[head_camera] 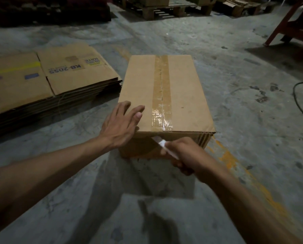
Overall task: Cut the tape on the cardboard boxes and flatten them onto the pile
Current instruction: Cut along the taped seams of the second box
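A closed box (164,95) stands on the concrete floor (235,85) in the middle of the view, its top seam covered end to end by a strip of brown tape (162,88).

The left hand (120,126) reaches in from the lower left with the forearm stretched out. Its palm lies at the box's near left corner, and its fingers (137,110) are straight and slightly spread, resting flat on the top face just left of the tape, gripping nothing.

The right hand (186,155) comes in from the lower right, held low against the box's near end face. Its fingers are clenched round a pale knife (162,144), which is blurred. The knife slants up and to the left, and its tip meets the end face just under the top edge, below the tape's end.

To the left, near the box but apart from it, a pile (47,81) of flattened boxes lies on the floor. Wooden pallets (166,7) stand at the far side, a red frame (288,23) at the upper right and a black cable (300,103) at the right edge.
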The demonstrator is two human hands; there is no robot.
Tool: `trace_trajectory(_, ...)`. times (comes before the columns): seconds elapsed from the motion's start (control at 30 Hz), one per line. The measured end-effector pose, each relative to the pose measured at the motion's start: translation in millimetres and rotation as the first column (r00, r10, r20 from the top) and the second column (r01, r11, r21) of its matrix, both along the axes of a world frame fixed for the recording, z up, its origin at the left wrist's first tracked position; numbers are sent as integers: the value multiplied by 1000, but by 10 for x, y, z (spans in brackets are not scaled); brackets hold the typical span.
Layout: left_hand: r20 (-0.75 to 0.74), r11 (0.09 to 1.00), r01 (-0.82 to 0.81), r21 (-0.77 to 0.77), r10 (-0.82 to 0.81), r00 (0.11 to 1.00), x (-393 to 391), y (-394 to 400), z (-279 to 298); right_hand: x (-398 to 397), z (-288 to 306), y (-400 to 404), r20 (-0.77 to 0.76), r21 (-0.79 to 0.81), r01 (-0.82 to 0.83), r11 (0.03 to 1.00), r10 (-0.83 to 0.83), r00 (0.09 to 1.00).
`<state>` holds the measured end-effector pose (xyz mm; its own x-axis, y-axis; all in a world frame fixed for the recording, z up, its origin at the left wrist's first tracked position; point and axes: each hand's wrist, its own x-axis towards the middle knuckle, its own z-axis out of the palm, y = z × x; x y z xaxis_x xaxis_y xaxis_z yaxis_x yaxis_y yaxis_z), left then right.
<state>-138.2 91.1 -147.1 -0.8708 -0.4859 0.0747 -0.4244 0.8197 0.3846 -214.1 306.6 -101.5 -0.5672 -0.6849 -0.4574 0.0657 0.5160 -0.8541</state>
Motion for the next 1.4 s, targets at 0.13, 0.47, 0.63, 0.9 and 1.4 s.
trace_trajectory(0.13,40,999,-15,-43,16,999,-29,61,47,-383,232,176,-212,-88,61,994,-79,974)
trace_trajectory(0.47,283,877,390,-281,-313,907,-239,284,83,-1182,-75,-519,-662,-205,-14,979,-128,739)
trace_trajectory(0.63,325,864,392,-317,-289,900,-167,193,82,-1045,-125,-421,-571,-264,-1,964,-155,806)
trace_trajectory(0.9,454,831,423,-362,-239,858,47,-281,262,-605,-4,-383,-42,-377,122,918,-149,988)
trace_trajectory(1.4,134,633,-414,655,442,887,-36,251,391,-1258,56,-696,-535,-209,19,978,-131,835)
